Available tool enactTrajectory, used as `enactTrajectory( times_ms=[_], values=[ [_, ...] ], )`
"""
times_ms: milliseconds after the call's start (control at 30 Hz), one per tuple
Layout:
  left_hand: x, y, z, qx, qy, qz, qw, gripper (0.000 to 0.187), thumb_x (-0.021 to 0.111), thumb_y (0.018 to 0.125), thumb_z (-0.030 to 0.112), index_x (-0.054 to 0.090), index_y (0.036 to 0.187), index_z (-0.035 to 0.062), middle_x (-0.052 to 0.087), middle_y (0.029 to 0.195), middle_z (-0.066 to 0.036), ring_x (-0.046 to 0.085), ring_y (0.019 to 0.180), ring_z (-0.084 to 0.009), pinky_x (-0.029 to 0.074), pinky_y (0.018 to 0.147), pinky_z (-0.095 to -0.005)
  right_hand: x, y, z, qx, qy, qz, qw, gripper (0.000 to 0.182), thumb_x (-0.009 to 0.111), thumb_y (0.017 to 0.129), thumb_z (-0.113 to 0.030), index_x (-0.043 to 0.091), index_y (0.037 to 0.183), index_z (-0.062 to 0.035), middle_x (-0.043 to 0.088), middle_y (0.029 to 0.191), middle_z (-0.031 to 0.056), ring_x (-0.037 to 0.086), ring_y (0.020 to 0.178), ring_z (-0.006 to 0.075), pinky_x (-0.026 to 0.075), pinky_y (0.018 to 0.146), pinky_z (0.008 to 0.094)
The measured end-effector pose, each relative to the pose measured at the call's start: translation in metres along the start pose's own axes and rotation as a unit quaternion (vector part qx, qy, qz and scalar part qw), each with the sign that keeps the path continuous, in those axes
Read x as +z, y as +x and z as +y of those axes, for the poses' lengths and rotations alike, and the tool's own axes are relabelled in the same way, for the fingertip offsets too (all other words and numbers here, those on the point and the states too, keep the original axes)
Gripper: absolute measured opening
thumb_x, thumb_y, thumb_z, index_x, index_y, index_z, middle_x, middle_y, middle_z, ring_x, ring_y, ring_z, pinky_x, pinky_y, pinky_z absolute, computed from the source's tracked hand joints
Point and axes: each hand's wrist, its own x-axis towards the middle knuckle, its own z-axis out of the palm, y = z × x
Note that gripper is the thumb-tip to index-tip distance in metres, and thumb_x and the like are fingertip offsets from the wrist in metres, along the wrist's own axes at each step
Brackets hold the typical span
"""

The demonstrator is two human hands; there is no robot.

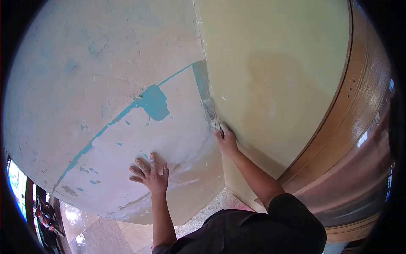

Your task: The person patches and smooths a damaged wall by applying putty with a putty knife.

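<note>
My right hand (227,140) is closed around a putty knife (209,108). The knife's blade lies against the pale left wall (182,106), close beside the inner corner where a greyish-teal strip (201,78) runs down. Lower and to the left, my left hand (155,178) rests on the same wall with its fingers spread; pale smears mark the fingertips. Above that hand is a bare teal patch (154,103), joined to a thin teal line that slants across the wall. Whitish streaks cover the wall's lower part.
A yellow-green wall (270,93) meets the pale wall at the corner and carries a shadow. Brown glossy woodwork (338,114) curves along the right side. Below are floor tiles (110,235). At the lower left, a bright opening (17,186) shows beside a dark red-and-black object (47,215).
</note>
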Motion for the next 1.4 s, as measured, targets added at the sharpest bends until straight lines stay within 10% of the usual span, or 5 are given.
enactTrajectory(
  times_ms=[200, 367, 700, 867, 1400],
  values=[
    [0.001, -0.002, -0.002, 0.001, 0.002, -0.011, 1.000, 0.082, 0.067, 0.078, 0.054, 0.035, 0.148, 0.0265, 0.001, 0.158, -0.023, -0.014, 0.140, -0.0533, -0.012, 0.100, -0.0740, -0.015, 0.006, -0.061, -0.069, 0.122, 0.104, 0.985, 0.039, 0.058, 0.094, -0.034, 0.053, 0.114, -0.0009, 0.052, 0.069, 0.0094, 0.051, 0.059, 0.0184, 0.045, 0.060, 0.0323],
    [0.002, -0.002, -0.002, 0.008, 0.004, 0.002, 1.000, 0.083, 0.068, 0.078, 0.054, 0.034, 0.149, 0.0267, 0.000, 0.158, -0.023, -0.014, 0.140, -0.0540, -0.012, 0.100, -0.0745, -0.004, 0.005, -0.042, -0.021, -0.011, 0.051, 0.998, 0.036, 0.051, 0.097, -0.030, 0.049, 0.116, 0.0011, 0.061, 0.084, 0.0217, 0.061, 0.077, 0.0431, 0.047, 0.067, 0.0466],
    [0.002, -0.003, -0.002, -0.018, -0.012, -0.038, 0.999, 0.082, 0.066, 0.078, 0.055, 0.031, 0.149, 0.0337, -0.004, 0.159, -0.020, -0.017, 0.139, -0.0529, -0.014, 0.100, -0.0739, -0.013, 0.006, -0.050, -0.036, 0.057, 0.049, 0.996, 0.037, 0.044, 0.100, -0.025, 0.044, 0.124, 0.0021, 0.059, 0.095, 0.0218, 0.060, 0.080, 0.0348, 0.046, 0.073, 0.0431],
    [0.004, -0.002, -0.003, -0.008, -0.011, -0.022, 1.000, 0.082, 0.066, 0.078, 0.055, 0.032, 0.149, 0.0328, -0.004, 0.159, -0.021, -0.018, 0.139, -0.0534, -0.014, 0.099, -0.0742, -0.025, 0.044, -0.075, -0.252, -0.017, 0.167, 0.953, 0.043, 0.046, 0.099, -0.022, 0.039, 0.135, -0.0006, 0.058, 0.112, 0.0230, 0.058, 0.099, 0.0366, 0.045, 0.089, 0.0429],
    [0.006, -0.003, -0.002, -0.014, -0.010, -0.014, 1.000, 0.084, 0.067, 0.076, 0.056, 0.032, 0.149, 0.0325, -0.003, 0.158, -0.023, -0.018, 0.139, -0.0530, -0.015, 0.099, -0.0738, 0.026, -0.032, 0.052, -0.133, -0.109, 0.031, 0.985, 0.058, 0.060, 0.090, -0.014, 0.033, 0.140, -0.0018, 0.056, 0.119, 0.0262, 0.060, 0.099, 0.0430, 0.050, 0.086, 0.0438]
  ],
)
